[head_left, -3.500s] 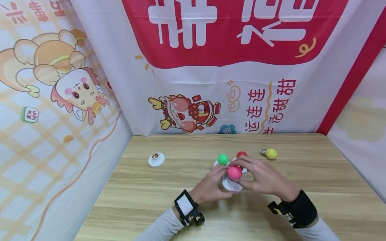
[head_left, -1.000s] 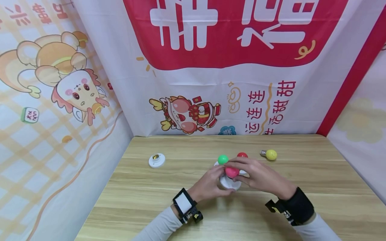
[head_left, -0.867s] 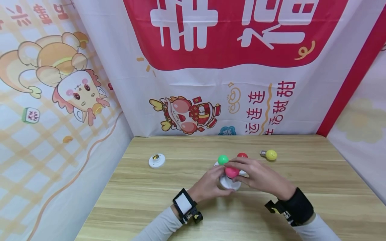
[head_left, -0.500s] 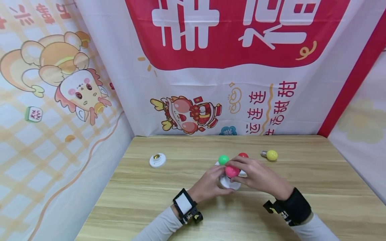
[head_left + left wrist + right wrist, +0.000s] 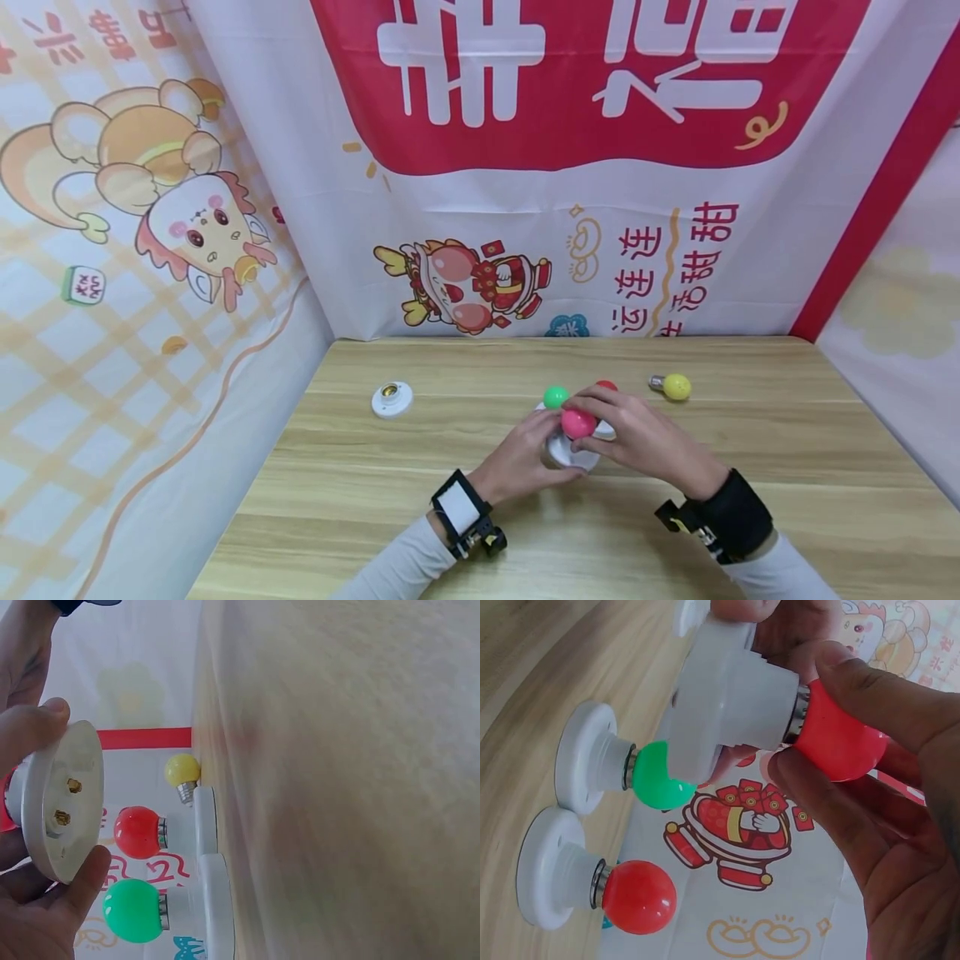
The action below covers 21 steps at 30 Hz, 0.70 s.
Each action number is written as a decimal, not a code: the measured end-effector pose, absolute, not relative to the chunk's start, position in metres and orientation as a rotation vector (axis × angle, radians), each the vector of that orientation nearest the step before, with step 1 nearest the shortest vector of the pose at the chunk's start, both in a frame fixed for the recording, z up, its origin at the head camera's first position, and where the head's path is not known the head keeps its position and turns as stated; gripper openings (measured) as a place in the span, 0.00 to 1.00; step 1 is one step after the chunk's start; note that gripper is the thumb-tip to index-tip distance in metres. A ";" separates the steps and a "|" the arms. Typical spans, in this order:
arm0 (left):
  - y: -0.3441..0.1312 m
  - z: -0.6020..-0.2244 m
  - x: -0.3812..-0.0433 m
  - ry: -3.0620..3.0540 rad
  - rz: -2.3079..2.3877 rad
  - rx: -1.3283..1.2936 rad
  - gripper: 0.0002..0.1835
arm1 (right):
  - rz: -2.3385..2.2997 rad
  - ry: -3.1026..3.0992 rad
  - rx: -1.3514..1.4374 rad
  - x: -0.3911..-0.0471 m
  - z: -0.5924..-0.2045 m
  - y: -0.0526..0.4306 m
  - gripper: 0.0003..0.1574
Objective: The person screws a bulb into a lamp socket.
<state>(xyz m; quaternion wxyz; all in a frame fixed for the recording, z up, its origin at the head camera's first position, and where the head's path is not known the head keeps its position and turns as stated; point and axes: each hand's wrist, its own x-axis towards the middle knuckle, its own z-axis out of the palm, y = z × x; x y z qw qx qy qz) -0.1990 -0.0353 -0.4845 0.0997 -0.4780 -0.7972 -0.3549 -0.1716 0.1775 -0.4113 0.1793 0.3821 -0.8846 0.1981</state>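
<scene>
My left hand (image 5: pixel 525 458) grips a round white lamp holder (image 5: pixel 573 458) by its rim, thumb on the near side. In the left wrist view the holder's hollow underside with two brass screws shows, raised off the table. A pinkish-red light bulb (image 5: pixel 578 423) sits in the holder's socket; in the right wrist view its metal collar shows between glass and socket. My right hand (image 5: pixel 637 429) pinches this bulb between thumb and fingers. Just behind stand a green bulb (image 5: pixel 660 776) and a red bulb (image 5: pixel 641 896), each in a white holder on the table.
A yellow bulb (image 5: pixel 677 387) lies on its side at the back right of the wooden table (image 5: pixel 337 500). A white lamp holder (image 5: pixel 392 400) without a bulb lies at the back left. Printed cloth (image 5: pixel 450 200) hangs behind the table and along both sides.
The held lamp holder and bulb have shifted slightly to the left. My right fingers have moved a little around the bulb, while my left hand keeps its grip on the rim.
</scene>
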 end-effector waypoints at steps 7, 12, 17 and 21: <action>-0.042 -0.483 -0.198 -2.431 -1.053 -1.378 0.45 | 0.617 -2.450 1.129 -0.176 -0.414 0.176 0.32; -0.050 -0.482 -0.199 -2.471 -1.019 -1.296 0.41 | 0.618 -2.473 1.130 -0.177 -0.415 0.171 0.32; -0.060 -0.483 -0.202 -2.481 -0.974 -1.232 0.38 | 0.593 -2.519 1.094 -0.179 -0.414 0.163 0.33; -0.067 -0.484 -0.206 -2.494 -0.952 -1.194 0.39 | 0.598 -2.536 1.097 -0.182 -0.413 0.157 0.32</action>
